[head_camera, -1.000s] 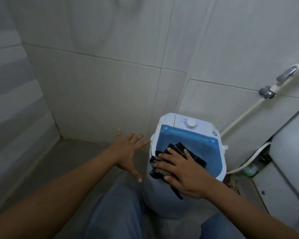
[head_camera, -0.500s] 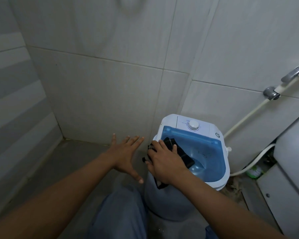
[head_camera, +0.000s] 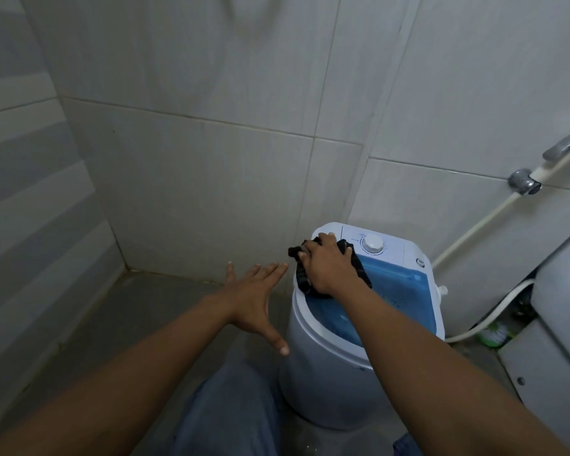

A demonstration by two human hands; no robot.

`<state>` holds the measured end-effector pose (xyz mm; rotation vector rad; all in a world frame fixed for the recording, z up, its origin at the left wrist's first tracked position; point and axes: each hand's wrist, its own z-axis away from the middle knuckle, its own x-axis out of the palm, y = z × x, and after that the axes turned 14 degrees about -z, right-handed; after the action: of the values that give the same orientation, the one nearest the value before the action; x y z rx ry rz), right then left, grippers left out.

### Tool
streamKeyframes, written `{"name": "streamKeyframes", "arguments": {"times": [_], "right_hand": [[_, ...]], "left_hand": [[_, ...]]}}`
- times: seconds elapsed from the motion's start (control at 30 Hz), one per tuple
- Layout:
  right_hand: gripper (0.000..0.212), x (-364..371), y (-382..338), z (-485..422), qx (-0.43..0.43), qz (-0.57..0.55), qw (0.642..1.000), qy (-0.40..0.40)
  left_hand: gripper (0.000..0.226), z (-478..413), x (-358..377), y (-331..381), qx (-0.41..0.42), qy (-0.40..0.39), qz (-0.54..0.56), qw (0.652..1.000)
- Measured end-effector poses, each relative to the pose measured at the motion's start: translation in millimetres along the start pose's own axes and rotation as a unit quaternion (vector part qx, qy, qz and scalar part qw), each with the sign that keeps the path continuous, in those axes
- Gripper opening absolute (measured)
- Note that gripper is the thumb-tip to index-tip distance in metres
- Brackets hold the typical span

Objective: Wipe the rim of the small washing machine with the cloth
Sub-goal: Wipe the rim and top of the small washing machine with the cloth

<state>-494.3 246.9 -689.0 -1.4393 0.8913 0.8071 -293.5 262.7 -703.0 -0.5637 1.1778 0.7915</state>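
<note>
Tiles (head_camera: 211, 176) close the corner around us, and the small washing machine (head_camera: 326, 366) stands on the floor against them. Our right hand (head_camera: 326, 268) presses the dark cloth (head_camera: 301, 278) onto its rim (head_camera: 297, 311) at the far-left corner, fingers (head_camera: 305, 255) apparently curled over it. Our left hand (head_camera: 250, 304) hovers beside the machine, fingers spread, holding nothing. Just beside the cloth sits the white dial (head_camera: 372, 244).

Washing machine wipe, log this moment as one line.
right hand pressing cloth | washing machine rim, far-left corner | left hand open, off machine
</note>
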Motion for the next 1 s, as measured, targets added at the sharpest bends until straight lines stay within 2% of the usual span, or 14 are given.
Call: {"name": "streamKeyframes", "arguments": {"times": [0.17,0.3,0.37,0.43,0.5,0.6,0.7,0.8,1.0], "right_hand": [[0.03,-16.6,21.3,-6.3,0.031,-0.007,0.998,0.049],[0.018,-30.9,45.2,16.9,0.004,-0.016,0.999,0.045],[0.011,-40.4,49.7,35.5,-0.019,-0.104,0.993,0.054],[0.018,-47.6,47.0,58.8,-0.052,-0.185,0.979,0.065],[0.029,-49.9,40.7,85.1,-0.126,-0.168,0.977,0.037],[0.033,-44.2,31.7,117.4,-0.22,-0.081,0.97,-0.058],[0.041,-34.6,35.2,126.4,-0.261,0.03,0.959,-0.109],[0.05,-22.3,32.7,124.3,-0.236,0.09,0.961,-0.114],[0.05,-7.1,13.6,94.7,-0.14,0.035,0.986,-0.089]], "left_hand": [[0.157,0.9,-4.4,7.3,0.0,-0.022,0.002,1.0],[0.153,0.5,-9.2,11.4,0.008,-0.028,0.002,1.0],[0.153,-0.7,-11.6,12.8,0.011,-0.027,-0.002,1.0],[0.153,-2.4,-13.6,14.0,0.012,-0.028,-0.002,1.0],[0.154,-5.3,-13.2,15.1,0.015,-0.031,-0.007,0.999],[0.156,-9.5,-10.5,15.4,0.008,-0.034,-0.024,0.999],[0.158,-12.0,-7.1,15.1,0.003,-0.03,-0.035,0.999],[0.159,-14.2,-6.1,15.1,0.003,-0.026,-0.037,0.999],[0.158,-15.8,-4.5,14.2,-0.003,-0.02,-0.036,0.999]]}}
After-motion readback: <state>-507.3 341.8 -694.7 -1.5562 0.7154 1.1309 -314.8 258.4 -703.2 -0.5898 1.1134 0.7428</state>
